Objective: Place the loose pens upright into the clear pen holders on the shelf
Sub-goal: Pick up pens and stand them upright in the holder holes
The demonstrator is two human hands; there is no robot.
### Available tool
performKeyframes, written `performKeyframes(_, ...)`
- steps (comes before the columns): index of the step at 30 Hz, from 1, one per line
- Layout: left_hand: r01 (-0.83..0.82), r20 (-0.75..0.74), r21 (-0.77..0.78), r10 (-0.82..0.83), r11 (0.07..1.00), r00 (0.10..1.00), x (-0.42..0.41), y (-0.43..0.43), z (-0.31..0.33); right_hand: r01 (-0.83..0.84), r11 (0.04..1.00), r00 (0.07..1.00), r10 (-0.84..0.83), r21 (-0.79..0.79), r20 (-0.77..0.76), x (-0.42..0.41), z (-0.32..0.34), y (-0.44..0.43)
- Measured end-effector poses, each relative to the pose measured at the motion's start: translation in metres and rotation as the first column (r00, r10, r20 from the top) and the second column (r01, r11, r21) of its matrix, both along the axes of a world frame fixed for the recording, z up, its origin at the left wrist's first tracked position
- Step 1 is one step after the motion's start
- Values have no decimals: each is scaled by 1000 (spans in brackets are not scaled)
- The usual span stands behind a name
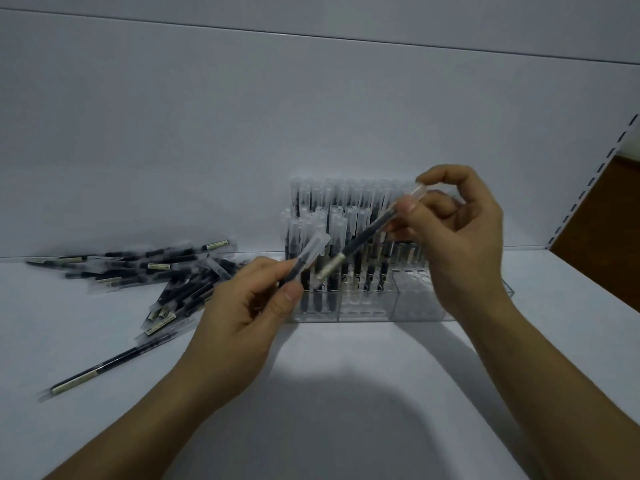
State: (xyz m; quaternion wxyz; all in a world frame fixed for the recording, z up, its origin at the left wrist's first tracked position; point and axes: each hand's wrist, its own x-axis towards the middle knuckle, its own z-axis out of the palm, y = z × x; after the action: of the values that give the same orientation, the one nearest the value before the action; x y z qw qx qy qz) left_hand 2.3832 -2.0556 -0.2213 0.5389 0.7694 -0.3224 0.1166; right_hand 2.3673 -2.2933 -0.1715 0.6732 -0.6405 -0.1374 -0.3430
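Clear pen holders [419, 306] stand against the shelf's back wall, their left and middle sections packed with several upright dark pens [332, 216] with frosted caps. The right section shows bare slots. My right hand [460, 237] pinches a dark pen [367, 237] near its cap end, held slanted above the holders. My left hand [242, 313] grips a second pen [308, 254], cap pointing up and right, just left of the holders. A heap of loose wrapped pens [166, 271] lies on the shelf to the left.
One pen [104, 365] lies apart from the heap at the front left. The white shelf surface [346, 393] spreads in front of the holders. A slotted shelf upright [595, 174] runs along the right edge, with a brown floor beyond it.
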Motion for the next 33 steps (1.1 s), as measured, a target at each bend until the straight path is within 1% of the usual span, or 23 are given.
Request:
performKeyframes(1, 2, 9, 15, -2, 1000, 1000, 0, 0, -1, 51, 999, 999, -51, 3, 18, 1, 2, -5)
performKeyframes(2, 16, -13, 3, -16, 1000, 1000, 0, -1, -2, 107, 994, 994, -107, 0, 32, 2, 3, -9)
performKeyframes(5, 96, -154, -121, -114, 988, 981, -1, -2, -1, 243, 969, 968, -240, -37, 67, 4, 1, -15)
performKeyframes(6, 102, -166, -128, -123, 986, 978, -2, -1, -1, 274, 960, 960, -268, -64, 79, 5, -1, -15)
performKeyframes(8, 71, -143, -102, -86, 992, 986, -2, 0, 0, 318, 940, 946, -307, -125, 101, 6, -5, -13)
performKeyframes(10, 42, -148, -132, -61, 990, 987, -2, 0, -1, 336, 925, 941, -321, -175, 112, 7, -10, -12)
performKeyframes(12, 31, -178, -209, -70, 977, 982, -3, 0, -1, 343, 913, 939, -322, -221, 123, 8, -14, -11)
performKeyframes(15, 3, -195, -298, -64, 955, 979, -4, 1, 2, 332, 912, 942, -306, -243, 138, 7, -17, -5)
performKeyframes(19, -26, -209, -291, -37, 956, 977, -4, 0, 6, 365, 869, 929, -320, -334, 183, 8, -20, 2)
performKeyframes(26, 17, -184, -260, -67, 966, 981, -2, 3, 3, 399, 791, 917, -329, -465, 226, 11, -28, 7)
performKeyframes(33, 22, -207, -254, -77, 967, 975, -2, 3, 3, 428, 744, 904, -345, -513, 254, 14, -29, 6)
